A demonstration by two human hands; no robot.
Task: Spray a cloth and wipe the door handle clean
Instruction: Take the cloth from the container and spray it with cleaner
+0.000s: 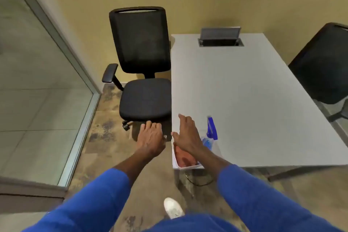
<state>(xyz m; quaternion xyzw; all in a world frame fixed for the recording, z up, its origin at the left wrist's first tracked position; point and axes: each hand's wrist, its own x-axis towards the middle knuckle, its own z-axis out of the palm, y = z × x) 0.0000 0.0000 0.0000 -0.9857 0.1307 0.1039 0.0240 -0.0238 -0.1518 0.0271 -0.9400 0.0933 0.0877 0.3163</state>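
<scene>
A spray bottle with a blue trigger head and clear body stands near the front left corner of the grey table. An orange-red cloth lies on the table's corner, on something white. My right hand hovers over the cloth, fingers apart, just left of the bottle and holding nothing. My left hand reaches out over the floor, left of the table edge, palm down and empty. No door handle is in view.
A black office chair stands tight against the table's left side. A second black chair is at the far right. A glass partition with a metal frame runs along the left. A cable box is set in the table's far end.
</scene>
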